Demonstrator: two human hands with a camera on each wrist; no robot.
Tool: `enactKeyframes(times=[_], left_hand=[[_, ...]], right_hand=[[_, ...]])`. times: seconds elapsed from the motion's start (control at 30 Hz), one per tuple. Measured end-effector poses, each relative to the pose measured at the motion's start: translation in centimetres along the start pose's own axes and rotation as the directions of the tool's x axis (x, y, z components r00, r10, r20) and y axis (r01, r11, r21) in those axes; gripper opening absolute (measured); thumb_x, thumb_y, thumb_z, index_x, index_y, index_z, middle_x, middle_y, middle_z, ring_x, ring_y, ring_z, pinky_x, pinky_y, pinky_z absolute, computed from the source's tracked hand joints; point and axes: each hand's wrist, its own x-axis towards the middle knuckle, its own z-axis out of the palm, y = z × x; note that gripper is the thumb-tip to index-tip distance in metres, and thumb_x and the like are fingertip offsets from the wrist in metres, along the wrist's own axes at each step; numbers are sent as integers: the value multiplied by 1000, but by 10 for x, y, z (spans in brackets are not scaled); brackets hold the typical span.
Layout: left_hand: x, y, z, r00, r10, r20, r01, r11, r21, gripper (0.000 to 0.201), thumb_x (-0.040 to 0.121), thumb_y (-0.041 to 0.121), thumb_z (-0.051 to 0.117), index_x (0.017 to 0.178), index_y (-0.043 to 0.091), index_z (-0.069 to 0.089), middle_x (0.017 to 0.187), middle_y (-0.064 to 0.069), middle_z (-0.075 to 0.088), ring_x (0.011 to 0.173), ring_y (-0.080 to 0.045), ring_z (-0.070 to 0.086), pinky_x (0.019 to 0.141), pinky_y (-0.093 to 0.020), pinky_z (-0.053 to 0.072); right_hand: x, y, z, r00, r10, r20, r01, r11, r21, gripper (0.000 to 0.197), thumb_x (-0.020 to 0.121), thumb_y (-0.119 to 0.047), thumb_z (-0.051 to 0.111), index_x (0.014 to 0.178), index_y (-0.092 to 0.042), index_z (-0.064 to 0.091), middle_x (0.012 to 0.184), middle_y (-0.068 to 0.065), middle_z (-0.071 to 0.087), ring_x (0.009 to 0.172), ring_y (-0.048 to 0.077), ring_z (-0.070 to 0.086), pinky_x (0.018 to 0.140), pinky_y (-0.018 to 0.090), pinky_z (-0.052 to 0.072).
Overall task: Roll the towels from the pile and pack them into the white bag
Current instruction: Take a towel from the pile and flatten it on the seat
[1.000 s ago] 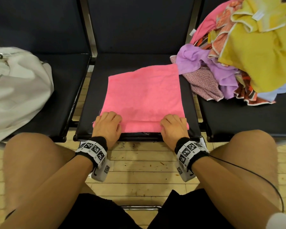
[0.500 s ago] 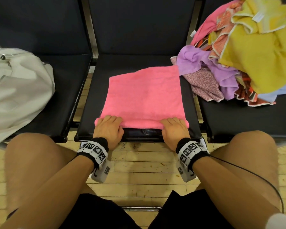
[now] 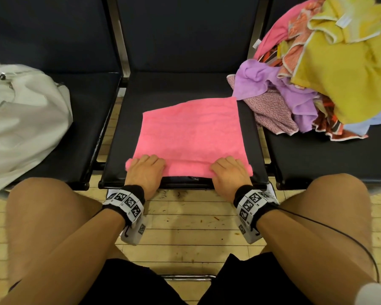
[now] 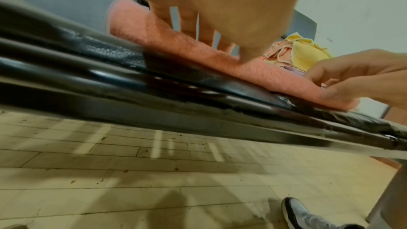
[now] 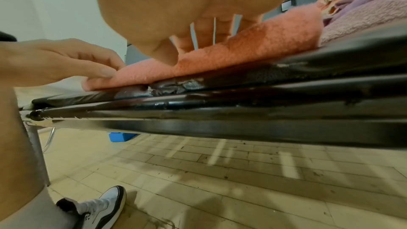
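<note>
A pink towel lies flat on the middle black seat, its near edge turned into a low roll. My left hand grips the roll's left end, fingers curled over the top and thumb behind it. My right hand grips the right end the same way. The left wrist view shows the roll under my left fingers and my right hand pinching its far end. The white bag slumps on the left seat. The towel pile fills the right seat.
The pile's purple towel and patterned cloth spill to the pink towel's far right corner. My bare knees flank the seat front. Wooden floor lies below, and a shoe stands under the bench.
Both hands have moved away from the seat's front edge, turning the towel's near edge over into a roll. The flat part of the towel is shorter and bare seat shows in front.
</note>
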Motion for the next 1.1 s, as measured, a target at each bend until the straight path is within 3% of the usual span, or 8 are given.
enactKeyframes(times=[0.13,0.27,0.47,0.7,0.83,0.9,0.97,1.1], left_hand=[[-8,1,3,996,17,90,-14,999,-32,54,86,54,41,124,22,60,117,0,62,106,-27,54,94,-47,43],[-7,0,4,998,13,62,-10,999,-35,45,92,42,44,127,20,60,120,-2,64,111,-28,55,101,-48,40],[-3,0,-3,996,-27,86,30,999,-34,38,100,34,33,129,20,54,116,-2,67,103,-26,58,91,-41,38],[-6,3,0,996,-66,62,67,998,-13,38,100,36,32,130,23,52,122,-1,61,107,-26,55,93,-44,36],[-3,0,7,999,-3,-53,6,999,48,29,79,17,73,106,22,63,111,-3,59,101,-26,48,87,-43,30],[-3,2,7,999,45,-18,-44,997,71,31,76,11,75,102,22,64,105,-1,62,93,-25,47,81,-39,29],[-6,5,6,998,48,-35,-47,998,28,20,89,24,60,108,20,64,106,0,64,95,-26,52,84,-40,34],[-11,8,12,998,60,26,-60,998,-6,45,89,43,41,119,16,61,115,-3,65,104,-30,57,94,-47,39]], right_hand=[[-5,-2,1,995,54,80,-53,999,-8,32,77,-34,62,106,-20,67,101,-2,64,94,25,55,80,41,42],[-4,1,7,995,83,63,-82,997,-13,30,81,-26,70,111,-21,67,106,2,62,95,27,55,82,43,43],[2,1,-8,980,72,186,-80,996,39,37,101,-27,42,136,-19,52,122,4,64,110,29,55,98,42,36],[-1,0,-1,997,70,40,-72,996,50,18,87,-16,59,104,-13,59,100,5,62,83,30,58,76,40,45],[1,1,6,997,-20,-72,13,995,-102,20,69,-2,70,84,-14,64,97,3,62,83,27,54,74,38,29],[-1,-2,7,996,-32,-87,24,995,-97,17,72,-7,70,86,-15,65,96,2,61,82,27,54,72,38,26],[-4,-5,6,998,-15,-63,11,998,-67,20,81,-27,68,98,-16,65,101,1,60,87,26,54,74,39,29],[-7,-6,9,996,69,53,-66,996,-66,40,81,-35,67,118,-20,60,113,1,58,102,26,54,85,42,36]])
